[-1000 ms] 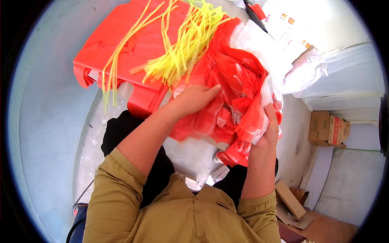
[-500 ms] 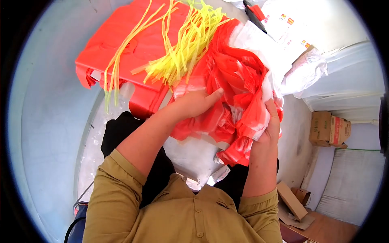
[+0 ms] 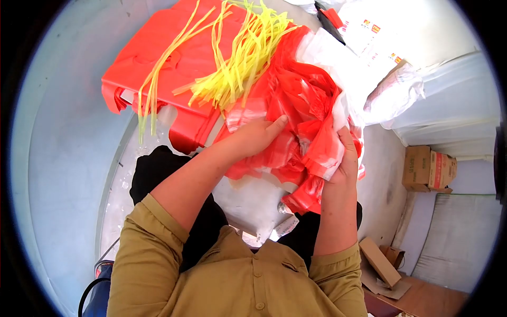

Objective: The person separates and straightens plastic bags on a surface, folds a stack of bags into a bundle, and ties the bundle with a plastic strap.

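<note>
A crumpled bunch of red and white plastic bags (image 3: 309, 105) spreads in front of me, between my two hands. My left hand (image 3: 260, 137) is closed on its near left side, thumb lying on top and the other fingers mostly hidden by the plastic. On the right edge, my right hand (image 3: 346, 161) grips a whitish fold, its thumb along the outside. Just beyond my left hand, a bundle of yellow plastic strips (image 3: 237, 68) rests over a stack of flat red plastic (image 3: 142, 68).
White printed sacks (image 3: 393, 98) lie at the upper right, near a black and red object (image 3: 331, 18). Cardboard boxes (image 3: 429, 168) stand by the right wall, with cardboard pieces (image 3: 383, 267) lower down. A pale curved wall (image 3: 63, 158) runs along the left.
My right hand has moved slightly left with the fold it holds, and the right side of the bunch has shifted with it. My left hand has barely moved.
</note>
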Available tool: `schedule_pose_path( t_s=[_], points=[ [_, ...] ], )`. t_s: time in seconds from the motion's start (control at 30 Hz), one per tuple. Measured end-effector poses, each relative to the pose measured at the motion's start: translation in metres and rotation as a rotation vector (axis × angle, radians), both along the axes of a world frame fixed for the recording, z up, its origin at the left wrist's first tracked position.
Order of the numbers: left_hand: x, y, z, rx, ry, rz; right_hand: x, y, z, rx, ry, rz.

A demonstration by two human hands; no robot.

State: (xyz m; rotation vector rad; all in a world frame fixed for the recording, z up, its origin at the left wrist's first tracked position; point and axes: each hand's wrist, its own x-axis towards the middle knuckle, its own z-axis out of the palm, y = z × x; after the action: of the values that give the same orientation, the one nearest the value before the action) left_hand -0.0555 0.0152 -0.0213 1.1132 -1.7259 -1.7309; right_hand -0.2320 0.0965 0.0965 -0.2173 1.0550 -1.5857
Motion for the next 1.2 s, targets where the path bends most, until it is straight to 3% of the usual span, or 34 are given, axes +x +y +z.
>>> schedule_pose_path(
  t_s=[0.1,0.2,0.3,0.43,0.63,0.9,1.0,1.1,1.2],
  points=[
    [0.001,-0.002,0.007,-0.117,-0.235,-0.074,0.001,-0.001,0.0,0.012,0.007,-0.009],
    [0.006,0.003,0.025,-0.083,-0.294,-0.151,0.0,-0.002,-0.003,0.009,-0.016,-0.007],
    [0.012,0.019,0.046,0.006,-0.213,-0.17,-0.005,0.001,-0.009,0.016,-0.051,0.012],
    [0.006,0.029,0.038,0.001,-0.226,-0.044,0.003,0.007,-0.012,0.057,-0.044,0.03],
    [0.008,0.038,0.023,0.103,0.024,0.105,0.027,0.023,-0.036,0.141,0.291,0.02],
    [0.032,0.05,0.024,-0.183,0.024,0.062,0.04,0.035,-0.069,0.115,0.194,0.124],
    [0.034,0.048,0.027,-0.082,0.043,0.044,0.041,0.035,-0.065,0.146,0.111,0.113],
    [0.04,0.044,0.041,-0.137,0.042,-0.049,0.034,0.037,-0.071,0.189,0.039,0.106],
    [0.052,0.04,0.054,0.009,0.256,-0.146,0.033,0.033,-0.07,0.092,-0.01,0.111]
  ],
)
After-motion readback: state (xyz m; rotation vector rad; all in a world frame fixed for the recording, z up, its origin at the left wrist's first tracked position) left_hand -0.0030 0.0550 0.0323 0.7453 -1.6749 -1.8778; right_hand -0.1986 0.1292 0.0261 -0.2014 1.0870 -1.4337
